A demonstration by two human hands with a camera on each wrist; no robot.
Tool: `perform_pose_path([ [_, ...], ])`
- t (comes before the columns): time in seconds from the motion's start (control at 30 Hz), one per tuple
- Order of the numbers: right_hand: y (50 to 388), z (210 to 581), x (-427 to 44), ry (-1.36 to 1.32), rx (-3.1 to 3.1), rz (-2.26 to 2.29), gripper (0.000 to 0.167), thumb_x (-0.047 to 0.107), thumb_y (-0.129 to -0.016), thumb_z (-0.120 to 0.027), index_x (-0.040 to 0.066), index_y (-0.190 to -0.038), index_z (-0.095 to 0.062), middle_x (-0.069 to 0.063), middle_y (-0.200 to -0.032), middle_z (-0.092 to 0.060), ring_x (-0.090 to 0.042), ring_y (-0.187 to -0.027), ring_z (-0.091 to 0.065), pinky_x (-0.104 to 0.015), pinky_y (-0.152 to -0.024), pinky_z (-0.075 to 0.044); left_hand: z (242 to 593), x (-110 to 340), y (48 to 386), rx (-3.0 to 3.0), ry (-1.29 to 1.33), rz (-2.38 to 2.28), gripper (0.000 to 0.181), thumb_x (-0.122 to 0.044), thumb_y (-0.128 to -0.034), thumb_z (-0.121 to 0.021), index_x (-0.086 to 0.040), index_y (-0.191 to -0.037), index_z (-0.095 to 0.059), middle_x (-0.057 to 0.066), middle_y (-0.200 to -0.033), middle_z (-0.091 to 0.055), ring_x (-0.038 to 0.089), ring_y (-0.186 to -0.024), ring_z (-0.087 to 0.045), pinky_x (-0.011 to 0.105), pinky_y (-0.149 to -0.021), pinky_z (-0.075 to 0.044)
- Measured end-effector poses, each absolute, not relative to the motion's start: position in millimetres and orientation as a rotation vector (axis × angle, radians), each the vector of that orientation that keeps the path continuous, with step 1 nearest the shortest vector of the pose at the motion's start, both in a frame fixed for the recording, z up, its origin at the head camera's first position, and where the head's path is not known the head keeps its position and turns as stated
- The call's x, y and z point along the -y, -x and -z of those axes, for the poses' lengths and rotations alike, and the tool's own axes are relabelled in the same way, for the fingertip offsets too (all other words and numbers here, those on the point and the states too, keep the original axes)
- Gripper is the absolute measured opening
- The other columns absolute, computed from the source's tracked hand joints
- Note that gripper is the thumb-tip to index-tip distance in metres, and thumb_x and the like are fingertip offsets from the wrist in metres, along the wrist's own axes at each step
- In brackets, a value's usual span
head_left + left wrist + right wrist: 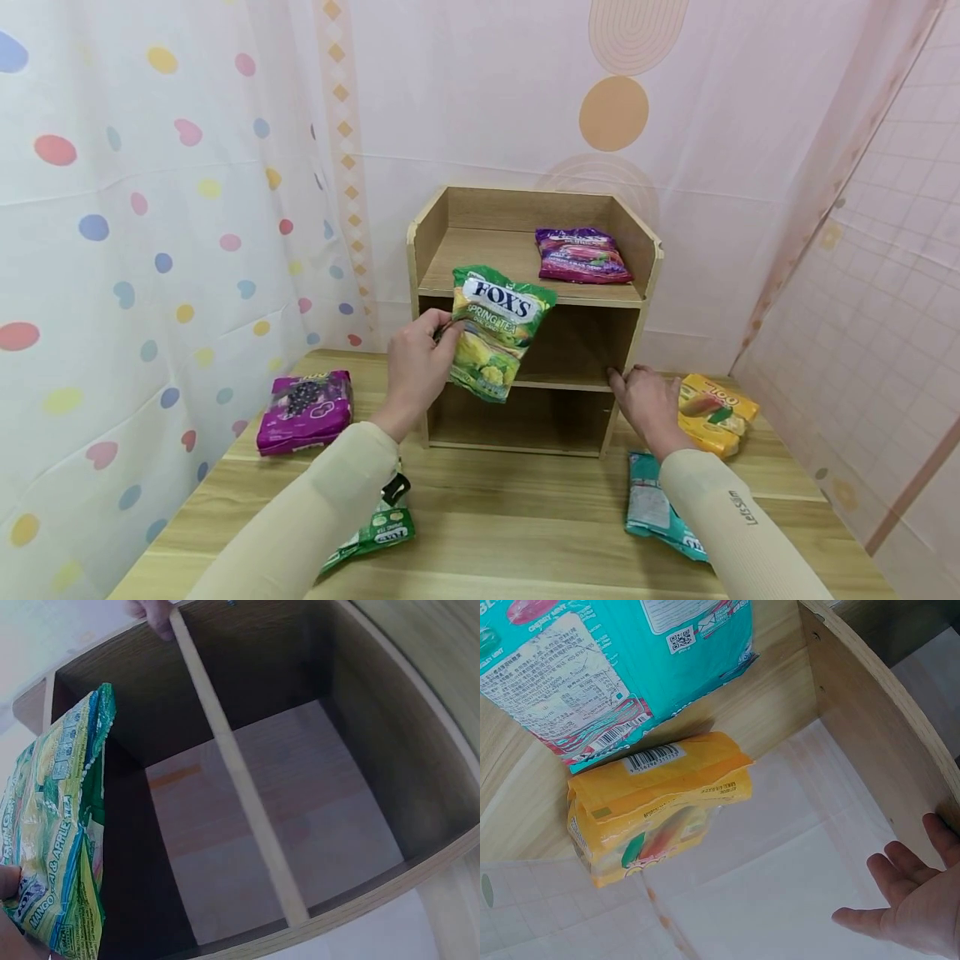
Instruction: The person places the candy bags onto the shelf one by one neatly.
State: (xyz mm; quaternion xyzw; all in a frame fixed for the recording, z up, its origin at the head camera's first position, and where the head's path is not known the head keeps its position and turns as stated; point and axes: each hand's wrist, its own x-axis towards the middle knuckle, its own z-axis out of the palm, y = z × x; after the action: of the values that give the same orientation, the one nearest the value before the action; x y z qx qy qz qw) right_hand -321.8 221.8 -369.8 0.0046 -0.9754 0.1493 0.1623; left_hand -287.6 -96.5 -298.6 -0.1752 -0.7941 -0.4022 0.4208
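My left hand (422,367) pinches the left edge of a green FOX'S Spring Tea candy bag (495,333) and holds it up before the wooden shelf (517,302). In the left wrist view, the candy bag (56,817) appears side-on at the left, beside the shelf's dark compartments. My right hand (648,404) grips the front edge of the shelf's right side panel near the middle board, thumb on the inner side. The right wrist view shows the right hand (915,907) with its outer fingers spread away from the side panel (885,720).
On the top level lies a purple FOX'S bag (581,256). A purple grape-picture bag (306,411) and a green bag (382,529) rest on the table's left. To the right are a yellow mango-picture bag (716,414) and a teal bag (652,500), partly behind my forearm.
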Motion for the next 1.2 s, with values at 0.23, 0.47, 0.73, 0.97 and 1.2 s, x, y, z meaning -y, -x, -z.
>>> perform_pose_path([
  [0.23, 320.7, 369.9, -221.8, -0.03, 2.773, -0.406, 0.051, 0.034, -0.106, -0.041, 0.002, -0.085, -0.075, -0.027, -0.128, -0.06, -0.049, -0.115, -0.056, -0.076, -0.102, -0.02, 281.4, 96.2, 292.5, 1.975, 0.399, 1.027, 0.015, -0.014, -0.0934, -0.069, -0.002, -0.085, -0.07, 0.008, -0.071, -0.068, 0.018, -0.053, -0.051, 0.032, -0.048, -0.035],
  [0.47, 320.7, 369.8, -222.5, -0.017, 2.775, -0.432, 0.053, 0.035, -0.106, -0.041, 0.003, -0.079, -0.074, -0.027, -0.129, -0.06, -0.049, -0.115, -0.056, -0.076, -0.103, -0.019, 260.1, 93.8, 301.4, 1.967, 0.383, 1.05, 0.015, -0.014, -0.0933, -0.069, -0.001, -0.086, -0.071, 0.01, -0.074, -0.069, 0.021, -0.057, -0.054, 0.033, -0.052, -0.036],
  [0.73, 321.2, 370.2, -223.3, -0.022, 2.771, -0.42, 0.053, 0.035, -0.106, -0.041, 0.002, -0.08, -0.074, -0.027, -0.129, -0.06, -0.05, -0.115, -0.056, -0.076, -0.103, -0.019, 236.8, 89.1, 311.7, 1.937, 0.361, 1.02, 0.015, -0.014, -0.094, -0.068, 0.0, -0.087, -0.07, 0.011, -0.076, -0.069, 0.023, -0.059, -0.056, 0.033, -0.054, -0.036],
  [0.97, 322.0, 371.0, -223.3, -0.02, 2.767, -0.43, 0.054, 0.036, -0.106, -0.041, 0.001, -0.082, -0.074, -0.027, -0.129, -0.06, -0.05, -0.116, -0.056, -0.076, -0.104, -0.019, 221.7, 86.5, 323.0, 1.999, 0.258, 0.985, 0.019, -0.017, -0.0969, -0.065, 0.001, -0.098, -0.071, 0.014, -0.088, -0.072, 0.027, -0.064, -0.058, 0.037, -0.06, -0.041],
  [1.2, 322.4, 370.7, -222.0, -0.024, 2.776, -0.435, 0.054, 0.036, -0.106, -0.04, 0.001, -0.085, -0.075, -0.027, -0.129, -0.059, -0.049, -0.117, -0.055, -0.076, -0.104, -0.018, 210.3, 84.3, 331.2, 2.21, 0.195, 0.596, 0.019, -0.02, -0.0973, -0.063, -0.004, -0.092, -0.071, 0.011, -0.086, -0.071, 0.028, -0.076, -0.065, 0.045, -0.074, -0.047],
])
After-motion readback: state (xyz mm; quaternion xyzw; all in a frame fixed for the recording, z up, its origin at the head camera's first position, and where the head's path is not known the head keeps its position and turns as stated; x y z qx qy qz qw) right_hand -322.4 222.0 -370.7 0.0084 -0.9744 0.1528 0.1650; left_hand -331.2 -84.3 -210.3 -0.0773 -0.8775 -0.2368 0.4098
